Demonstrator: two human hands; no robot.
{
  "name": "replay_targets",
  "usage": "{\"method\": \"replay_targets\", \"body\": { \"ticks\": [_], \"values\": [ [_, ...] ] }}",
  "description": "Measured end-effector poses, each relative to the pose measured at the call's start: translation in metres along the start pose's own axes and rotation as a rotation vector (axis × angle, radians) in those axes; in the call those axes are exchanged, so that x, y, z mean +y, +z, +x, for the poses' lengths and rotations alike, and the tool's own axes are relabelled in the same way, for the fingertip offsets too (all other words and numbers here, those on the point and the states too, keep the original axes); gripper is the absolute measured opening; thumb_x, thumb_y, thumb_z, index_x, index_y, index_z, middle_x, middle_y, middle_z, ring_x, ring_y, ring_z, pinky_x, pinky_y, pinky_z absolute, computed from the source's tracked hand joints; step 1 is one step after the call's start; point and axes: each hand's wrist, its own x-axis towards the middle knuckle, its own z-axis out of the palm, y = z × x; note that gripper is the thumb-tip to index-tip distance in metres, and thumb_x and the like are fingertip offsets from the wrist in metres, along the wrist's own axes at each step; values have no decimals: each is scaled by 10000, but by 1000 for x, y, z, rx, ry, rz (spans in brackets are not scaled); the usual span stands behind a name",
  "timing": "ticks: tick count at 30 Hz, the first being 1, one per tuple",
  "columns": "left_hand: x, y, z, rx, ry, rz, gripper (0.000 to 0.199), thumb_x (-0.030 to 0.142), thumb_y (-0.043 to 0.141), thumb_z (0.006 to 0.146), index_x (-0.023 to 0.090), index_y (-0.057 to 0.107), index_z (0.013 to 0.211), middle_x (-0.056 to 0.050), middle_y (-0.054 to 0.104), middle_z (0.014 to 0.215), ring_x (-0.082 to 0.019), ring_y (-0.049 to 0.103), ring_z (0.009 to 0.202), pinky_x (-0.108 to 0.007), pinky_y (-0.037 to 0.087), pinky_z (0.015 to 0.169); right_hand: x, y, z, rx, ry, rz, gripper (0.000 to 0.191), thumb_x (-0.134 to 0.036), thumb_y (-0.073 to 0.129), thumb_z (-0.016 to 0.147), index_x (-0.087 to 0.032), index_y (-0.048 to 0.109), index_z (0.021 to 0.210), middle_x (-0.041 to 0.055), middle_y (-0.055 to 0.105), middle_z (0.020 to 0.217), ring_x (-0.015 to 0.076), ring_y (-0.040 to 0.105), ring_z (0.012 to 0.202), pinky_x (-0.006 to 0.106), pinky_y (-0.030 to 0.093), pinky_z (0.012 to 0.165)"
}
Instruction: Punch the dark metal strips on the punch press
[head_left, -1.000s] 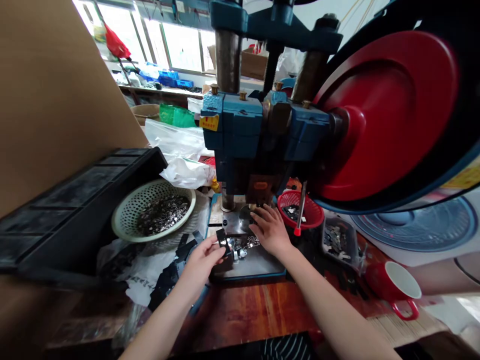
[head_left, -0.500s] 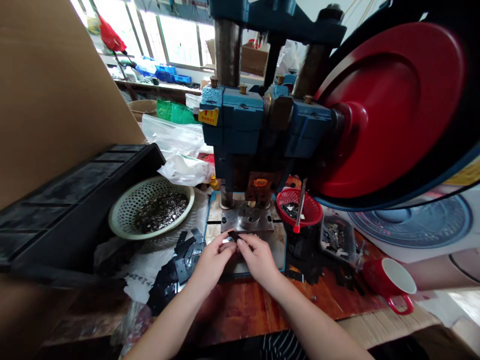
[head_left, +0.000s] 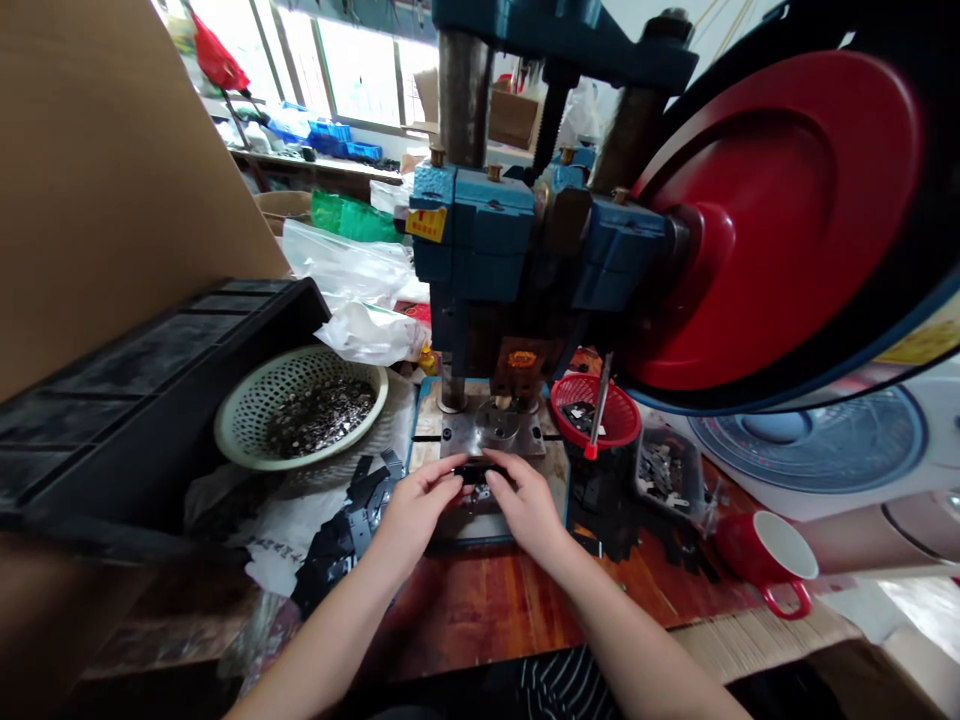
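Note:
Between my two hands is a small dark flat piece (head_left: 472, 474), roughly level, just in front of the metal die (head_left: 496, 428) on the press base. My left hand (head_left: 421, 502) pinches its left end between thumb and fingers. At the other end, my right hand (head_left: 527, 502) grips with its thumb and fingertips. Above them stands the blue press (head_left: 487, 235) with its ram over the die. Beside my left forearm lies a pile of dark flat pieces (head_left: 360, 525).
Left of the press, a pale green basket (head_left: 240, 410) of small metal bits stands by a black crate (head_left: 150, 400). To the right are a red basket (head_left: 630, 425), a lever (head_left: 601, 405), a clear tub (head_left: 701, 470), a red mug (head_left: 739, 550) and a large red wheel (head_left: 787, 220).
My hands have moved slightly apart, and the dark piece has turned from slanted to nearly level. The camera view has shifted slightly.

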Motion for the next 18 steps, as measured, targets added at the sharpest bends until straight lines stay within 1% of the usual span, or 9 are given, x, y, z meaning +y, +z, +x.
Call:
{"method": "replay_targets", "body": {
  "ticks": [2, 4, 7, 10, 12, 14, 16, 18],
  "values": [
    [-1, 2, 9, -19, 87, 127, 338, 309, 636, 687, 161, 680, 987, -56, 708, 859, -200, 650, 785, -336, 492, 764, 2, -1, 6, 54, 53, 16, 258, -243, 507, 855, -225, 634, 1079, 51, 663, 1042, 179, 607, 972, 300, 475, 866],
    [0, 6, 23, -13, 216, 294, 278, 326, 616, 711, 173, 690, 931, -54, 707, 859, -211, 639, 812, -342, 480, 781, 5, -3, 14, 112, 72, -36, 225, -231, 518, 839, -224, 656, 1016, 46, 671, 969, 184, 606, 920, 303, 478, 826],
    [3, 15, 49, 22, 413, 539, 224, 332, 567, 762, 203, 696, 890, -44, 700, 889, -214, 623, 851, -346, 464, 811, 17, -6, 33, 204, 41, -156, 200, -233, 519, 833, -225, 669, 966, 46, 658, 900, 194, 584, 884, 317, 467, 800],
    [6, 23, 73, 72, 560, 681, 205, 312, 542, 784, 210, 701, 863, -50, 669, 896, -213, 599, 886, -356, 450, 846, 32, -8, 53, 270, 21, -230, 197, -242, 526, 827, -213, 678, 948, 67, 633, 927, 206, 567, 916, 342, 450, 837],
    [5, 27, 86, 108, 600, 697, 194, 300, 551, 778, 202, 702, 851, -64, 640, 923, -217, 578, 923, -371, 428, 895, 41, -8, 66, 286, 38, -236, 182, -243, 543, 810, -206, 687, 914, 82, 616, 969, 213, 559, 959, 361, 436, 883],
    [1, 29, 96, 130, 606, 693, 197, 291, 554, 775, 192, 698, 866, -76, 624, 949, -221, 564, 956, -381, 412, 927, 48, -7, 74, 282, 49, -199, 159, -235, 560, 786, -200, 689, 873, 94, 605, 1025, 221, 548, 1017, 374, 415, 931],
    [-3, 29, 105, 122, 598, 686, 218, 277, 542, 779, 182, 688, 909, -83, 629, 967, -221, 564, 976, -380, 416, 928, 52, -6, 80, 266, 47, -151, 158, -222, 563, 767, -191, 679, 870, 97, 608, 1051, 221, 546, 1046, 372, 410, 947],
    [-8, 29, 114, 90, 582, 678, 245, 255, 523, 780, 178, 678, 953, -81, 646, 984, -217, 574, 981, -372, 430, 914, 55, -5, 83, 246, 53, -120, 191, -215, 546, 763, -183, 661, 911, 86, 631, 1018, 210, 572, 1009, 354, 435, 916]
  ]
}}
